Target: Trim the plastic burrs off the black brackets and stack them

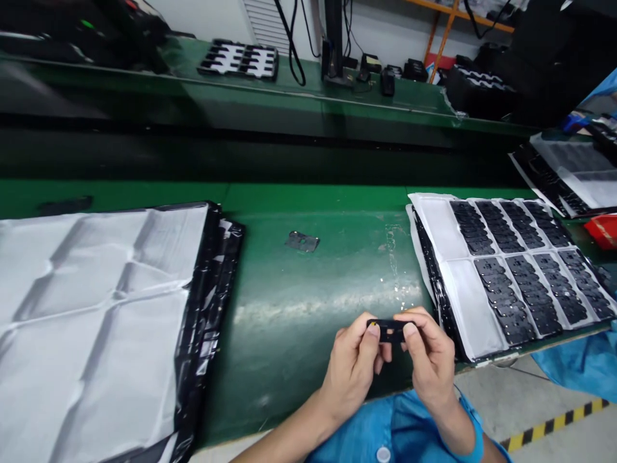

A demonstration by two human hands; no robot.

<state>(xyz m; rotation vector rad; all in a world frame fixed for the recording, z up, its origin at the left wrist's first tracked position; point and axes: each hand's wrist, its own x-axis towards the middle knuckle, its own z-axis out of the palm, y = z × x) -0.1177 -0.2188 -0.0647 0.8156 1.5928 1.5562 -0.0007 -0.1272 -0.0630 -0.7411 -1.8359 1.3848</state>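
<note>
Head view: the left hand (354, 360) and the right hand (429, 357) meet above the near edge of a green bench (284, 315), with one small black part (393, 332) between them. The left thumb and fingers pinch one end of it, the right thumb and fingers pinch the other; both thumbs lie on the side facing the wearer, and openings show in its middle. A small yellow spot sits beside the left thumb.

The step in hand seems to be close handling of this single part, perhaps a check or adjustment by touch; which of these, one cannot tell. The next move, as a judgement, calls for an even, light grip at both ends, and for one hand to bear the part steadily if the other lets go.

To the right, near the right hand, a white-lined tray (470, 302) holds rows of dark pieces (499, 296), with bare compartments along its left side. A loose dark piece (302, 242) lies alone on the bench, well apart from both hands. On the left stands a stack with a creased white sheet (139, 334) on top
</note>
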